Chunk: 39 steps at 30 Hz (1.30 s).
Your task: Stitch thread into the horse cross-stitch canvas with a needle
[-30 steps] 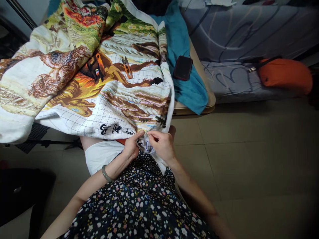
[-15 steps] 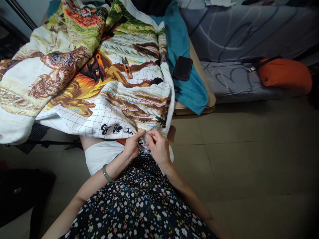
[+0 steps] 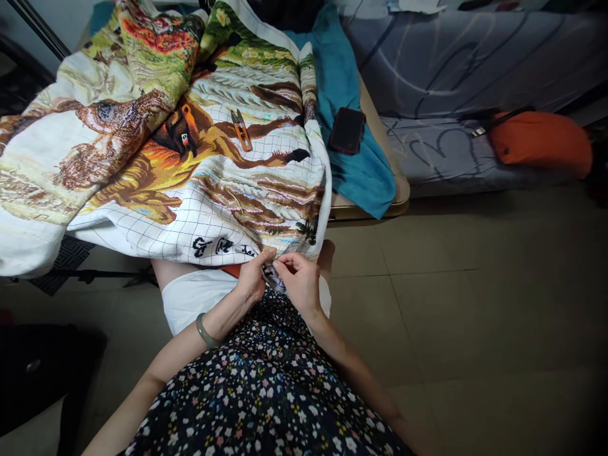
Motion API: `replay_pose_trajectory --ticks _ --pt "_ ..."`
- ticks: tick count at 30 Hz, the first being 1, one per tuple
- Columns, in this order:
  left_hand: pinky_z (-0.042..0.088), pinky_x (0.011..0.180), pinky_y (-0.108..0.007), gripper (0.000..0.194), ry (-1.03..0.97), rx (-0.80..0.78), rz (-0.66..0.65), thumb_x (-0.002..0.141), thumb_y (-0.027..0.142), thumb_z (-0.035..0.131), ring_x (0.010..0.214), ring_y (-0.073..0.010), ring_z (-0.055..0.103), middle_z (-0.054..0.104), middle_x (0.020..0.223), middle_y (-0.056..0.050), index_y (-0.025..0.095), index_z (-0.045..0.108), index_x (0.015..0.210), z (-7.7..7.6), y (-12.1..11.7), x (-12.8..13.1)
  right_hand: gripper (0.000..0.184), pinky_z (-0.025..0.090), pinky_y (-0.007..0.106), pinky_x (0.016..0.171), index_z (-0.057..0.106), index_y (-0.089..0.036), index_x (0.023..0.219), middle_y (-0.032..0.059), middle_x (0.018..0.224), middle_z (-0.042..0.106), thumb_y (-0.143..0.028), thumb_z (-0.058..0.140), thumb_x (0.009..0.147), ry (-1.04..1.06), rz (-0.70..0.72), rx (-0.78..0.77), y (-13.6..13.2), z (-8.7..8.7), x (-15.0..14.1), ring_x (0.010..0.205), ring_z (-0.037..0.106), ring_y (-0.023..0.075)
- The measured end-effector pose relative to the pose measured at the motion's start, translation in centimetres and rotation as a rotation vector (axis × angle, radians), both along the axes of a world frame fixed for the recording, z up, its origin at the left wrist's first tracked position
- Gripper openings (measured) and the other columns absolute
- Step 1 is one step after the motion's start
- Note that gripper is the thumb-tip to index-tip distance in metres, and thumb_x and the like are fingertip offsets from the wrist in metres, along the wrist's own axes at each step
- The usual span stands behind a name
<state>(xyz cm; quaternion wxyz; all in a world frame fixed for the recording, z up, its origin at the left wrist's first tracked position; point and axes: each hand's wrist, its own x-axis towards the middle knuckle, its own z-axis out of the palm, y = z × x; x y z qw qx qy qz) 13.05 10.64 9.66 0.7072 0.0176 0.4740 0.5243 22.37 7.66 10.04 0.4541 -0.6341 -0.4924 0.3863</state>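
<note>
Both hands pinch the near hem of the large gridded cross-stitch cloth (image 3: pixel 204 183), draped from table to lap. Left hand (image 3: pixel 253 278) clamps the fold; right hand (image 3: pixel 299 282) just right of it, fingertips closed, needle not discernible. Orange thread snips (image 3: pixel 242 130) lie farther up the cloth.

Domestic interior: living or sleeping room of a home.

Evidence recorded: tiled floor (image 3: pixel 451 304); a bed or couch under a grey patterned cover (image 3: pixel 465 69) along the far side; an orange cushion or bag (image 3: pixel 541 142) lying on it; a low table (image 3: pixel 399 190) draped with a teal cloth (image 3: pixel 351 171), a dark phone (image 3: pixel 346 130) on top; a large cross-stitch canvas (image 3: pixel 166 145) spread over it, with thread snips (image 3: pixel 242 130) resting there.
</note>
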Motion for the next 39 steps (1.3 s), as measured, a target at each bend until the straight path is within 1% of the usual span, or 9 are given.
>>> replay_pose_trajectory --ticks 8,13,17,19,25,32,34,36,39 --pt "0.045 0.068 -0.025 0.027 0.016 0.035 0.006 0.045 0.019 0.086 0.061 -0.0105 0.057 0.065 0.063 0.001 0.013 0.066 0.063 -0.2 0.1 0.0 0.013 0.048 0.027 0.063 0.065 -0.018 0.073 0.0023 0.07 0.068 -0.024 0.059 0.084 -0.179 -0.012 0.139 -0.3 -0.3 -0.1 0.063 0.061 0.0156" --pt "0.046 0.068 -0.025 0.026 0.006 0.04 0.011 0.043 0.019 0.085 0.061 -0.0105 0.058 0.066 0.063 0.0 0.013 0.068 0.061 0.1 0.1 0.1 0.015 0.047 0.027 0.064 0.065 -0.019 0.073 0.003 0.071 0.068 -0.02 0.057 0.086 -0.301 -0.015 0.262 -0.3 -0.6 -0.1 0.066 0.061 0.0163" --pt "0.046 0.067 -0.025 0.026 0.007 0.026 0.014 0.041 0.018 0.085 0.06 -0.01 0.057 0.066 0.062 0.001 0.012 0.068 0.06 0.3 0.0 0.1 0.017 0.048 0.029 0.068 0.066 -0.019 0.075 0.0046 0.075 0.069 -0.019 0.054 0.088 -0.367 -0.002 0.301 -0.3 -0.4 0.1 0.071 0.063 0.0176" --pt "0.046 0.067 -0.024 0.026 0.006 0.028 0.012 0.041 0.018 0.086 0.06 -0.0101 0.057 0.066 0.062 0.0 0.012 0.068 0.06 0.3 0.0 0.1 0.016 0.048 0.029 0.069 0.066 -0.019 0.075 0.0045 0.075 0.069 -0.02 0.055 0.087 -0.346 0.005 0.28 -0.2 -0.1 0.3 0.071 0.063 0.0176" --pt "0.046 0.07 -0.025 0.026 0.012 0.048 0.015 0.045 0.019 0.086 0.062 -0.0104 0.058 0.067 0.065 0.001 0.014 0.068 0.063 -0.1 -0.2 0.1 0.013 0.048 0.026 0.061 0.064 -0.018 0.073 0.0011 0.067 0.067 -0.026 0.061 0.083 -0.067 0.027 0.1 0.1 0.3 0.6 0.061 0.06 0.0146" --pt "0.045 0.067 -0.026 0.027 -0.01 0.062 -0.023 0.046 0.023 0.088 0.06 -0.011 0.057 0.065 0.063 0.0 0.014 0.068 0.062 -0.3 -0.4 -0.1 0.016 0.047 0.024 0.053 0.058 -0.019 0.082 -0.0015 0.065 0.063 -0.032 0.067 0.079 0.067 -0.066 0.066 0.9 0.4 0.3 0.052 0.058 0.0132" --pt "0.047 0.073 -0.027 0.029 -0.029 0.077 -0.022 0.046 0.025 0.089 0.066 -0.0125 0.06 0.069 0.068 -0.002 0.014 0.07 0.065 -0.4 -0.4 -0.2 0.014 0.048 0.025 0.055 0.058 -0.02 0.088 0.0 0.069 0.066 -0.032 0.063 0.083 -0.014 -0.008 0.071 1.4 0.8 0.4 0.054 0.061 0.0139" --pt "0.048 0.081 -0.029 0.032 -0.044 0.088 -0.032 0.046 0.027 0.089 0.073 -0.0151 0.064 0.071 0.073 -0.003 0.014 0.071 0.069 -0.5 -0.4 -0.3 0.01 0.049 0.027 0.061 0.06 -0.02 0.091 0.0026 0.076 0.069 -0.03 0.057 0.088 -0.185 0.068 0.085 1.9 1.3 0.3 0.061 0.064 0.0154" --pt "0.048 0.088 -0.033 0.034 -0.021 0.079 -0.039 0.046 0.026 0.09 0.08 -0.0195 0.067 0.072 0.075 -0.005 0.013 0.071 0.071 -0.7 -0.4 -0.3 0.008 0.047 0.026 0.06 0.059 -0.021 0.084 0.0025 0.073 0.068 -0.025 0.054 0.089 -0.371 0.145 0.059 2.4 2.0 0.6 0.061 0.064 0.0155"
